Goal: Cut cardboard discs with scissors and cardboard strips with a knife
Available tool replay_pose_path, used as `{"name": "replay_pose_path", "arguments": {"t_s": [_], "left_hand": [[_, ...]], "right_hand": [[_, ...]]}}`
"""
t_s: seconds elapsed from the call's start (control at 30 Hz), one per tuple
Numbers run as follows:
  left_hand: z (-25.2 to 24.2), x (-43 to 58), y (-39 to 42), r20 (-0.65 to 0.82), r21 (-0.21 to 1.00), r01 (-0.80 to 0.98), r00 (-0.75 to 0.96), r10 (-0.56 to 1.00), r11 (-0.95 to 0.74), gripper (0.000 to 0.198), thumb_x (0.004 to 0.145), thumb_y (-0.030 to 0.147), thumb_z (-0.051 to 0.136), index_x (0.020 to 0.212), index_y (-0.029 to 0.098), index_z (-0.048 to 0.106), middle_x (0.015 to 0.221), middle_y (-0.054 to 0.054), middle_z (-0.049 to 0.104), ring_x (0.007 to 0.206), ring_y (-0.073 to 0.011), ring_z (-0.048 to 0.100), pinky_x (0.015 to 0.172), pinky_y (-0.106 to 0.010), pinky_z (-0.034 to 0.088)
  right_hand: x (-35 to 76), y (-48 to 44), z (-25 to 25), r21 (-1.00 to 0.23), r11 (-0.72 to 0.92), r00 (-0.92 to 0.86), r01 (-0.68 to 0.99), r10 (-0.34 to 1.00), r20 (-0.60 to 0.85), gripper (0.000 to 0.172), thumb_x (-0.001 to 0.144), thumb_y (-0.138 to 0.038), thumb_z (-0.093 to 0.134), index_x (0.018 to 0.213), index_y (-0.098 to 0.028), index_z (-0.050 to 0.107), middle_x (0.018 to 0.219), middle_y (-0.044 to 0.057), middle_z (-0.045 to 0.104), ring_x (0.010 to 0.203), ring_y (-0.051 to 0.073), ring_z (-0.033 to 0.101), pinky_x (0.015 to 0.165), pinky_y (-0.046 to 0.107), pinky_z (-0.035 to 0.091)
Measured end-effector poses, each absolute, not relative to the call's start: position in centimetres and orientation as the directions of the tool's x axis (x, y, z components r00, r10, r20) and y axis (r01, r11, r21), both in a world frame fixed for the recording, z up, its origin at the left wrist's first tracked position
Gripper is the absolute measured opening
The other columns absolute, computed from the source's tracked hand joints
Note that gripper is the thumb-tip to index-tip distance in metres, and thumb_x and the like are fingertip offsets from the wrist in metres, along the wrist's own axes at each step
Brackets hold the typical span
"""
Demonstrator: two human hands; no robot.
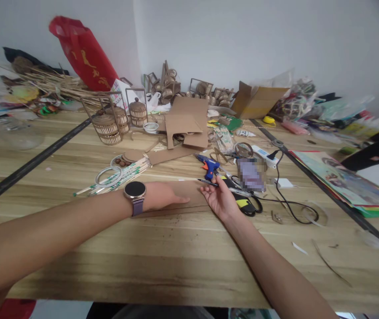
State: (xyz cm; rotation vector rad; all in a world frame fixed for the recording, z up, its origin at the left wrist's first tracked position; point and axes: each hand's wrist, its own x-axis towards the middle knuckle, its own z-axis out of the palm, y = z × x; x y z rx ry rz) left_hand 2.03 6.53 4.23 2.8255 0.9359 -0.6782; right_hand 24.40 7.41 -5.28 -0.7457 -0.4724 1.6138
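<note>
My left hand (164, 196) lies flat, fingers stretched out, on a brown cardboard sheet (194, 191) on the wooden table (183, 248). A smartwatch with a purple strap (135, 191) sits on that wrist. My right hand (221, 198) rests at the sheet's right edge and pinches a black pen (209, 182), whose tip points left over the cardboard. A thin long stick (172, 177) lies along the sheet's far edge. Just beyond the right hand lie a blue glue gun (210, 165) and scissors with black handles (247, 204).
Wooden sticks and tape rings (114, 177) lie to the left. Small bamboo lanterns (110, 126), folded cardboard pieces (186, 126) and an open box (256, 101) stand farther back. A power strip with black cable (276, 177) and coloured paper (345, 181) lie right. A red bag (85, 53) leans on the wall.
</note>
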Motion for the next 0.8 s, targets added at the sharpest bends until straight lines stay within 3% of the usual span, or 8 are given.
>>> {"name": "replay_pose_path", "arguments": {"t_s": [0.2, 0.37, 0.5, 0.63, 0.8], "left_hand": [[4.0, 2.1, 6.7, -0.479, -0.05, 0.618, 0.675, 0.561, -0.785, 0.079, 0.091, 0.0, 0.045, 0.155, 0.043, 0.028, 0.095, -0.004, 0.077, 0.069, -0.0213, 0.064, 0.061, -0.026, 0.036], [3.7, 2.0, 6.4, -0.407, 0.027, 0.684, 0.674, 0.617, -0.729, 0.066, 0.098, 0.01, 0.046, 0.149, 0.051, 0.038, 0.098, -0.003, 0.077, 0.071, -0.0212, 0.066, 0.066, -0.027, 0.039], [3.7, 2.1, 5.4, -0.365, 0.011, 0.747, 0.622, 0.693, -0.665, 0.055, 0.102, 0.016, 0.04, 0.146, 0.05, 0.045, 0.098, -0.007, 0.075, 0.068, -0.0232, 0.067, 0.065, -0.029, 0.04], [3.3, 2.0, 5.1, -0.333, 0.059, 0.74, 0.648, 0.685, -0.67, 0.066, 0.095, 0.006, 0.046, 0.145, 0.05, 0.047, 0.094, -0.004, 0.071, 0.065, -0.0213, 0.064, 0.066, -0.03, 0.041], [2.5, 1.8, 5.3, -0.325, 0.032, 0.735, 0.648, 0.688, -0.677, 0.074, 0.088, 0.005, 0.047, 0.144, 0.054, 0.045, 0.089, -0.004, 0.063, 0.059, -0.0179, 0.056, 0.059, -0.028, 0.038]], "right_hand": [[24.5, 7.4, -5.2, -0.672, -0.195, -0.066, -0.714, 0.975, -0.213, 0.029, 0.081, -0.039, 0.082, 0.068, -0.023, 0.062, 0.049, -0.007, 0.059, 0.052, 0.012, 0.06, 0.076, 0.029, 0.061], [24.5, 7.3, -5.1, -0.673, -0.205, -0.076, -0.711, 0.973, -0.216, 0.029, 0.082, -0.039, 0.081, 0.067, -0.022, 0.062, 0.048, -0.007, 0.058, 0.052, 0.012, 0.061, 0.079, 0.028, 0.061], [24.4, 7.3, -5.0, -0.676, -0.204, -0.075, -0.708, 0.974, -0.215, 0.03, 0.081, -0.04, 0.082, 0.067, -0.022, 0.062, 0.048, -0.006, 0.059, 0.053, 0.012, 0.061, 0.078, 0.027, 0.06], [24.3, 7.2, -4.9, -0.678, -0.2, -0.073, -0.708, 0.975, -0.211, 0.031, 0.078, -0.041, 0.084, 0.067, -0.022, 0.063, 0.047, -0.006, 0.058, 0.055, 0.013, 0.063, 0.08, 0.028, 0.06], [24.3, 7.0, -4.7, -0.678, -0.208, -0.082, -0.705, 0.973, -0.213, 0.031, 0.076, -0.041, 0.086, 0.067, -0.022, 0.063, 0.046, -0.007, 0.057, 0.056, 0.013, 0.063, 0.081, 0.028, 0.06]]}}
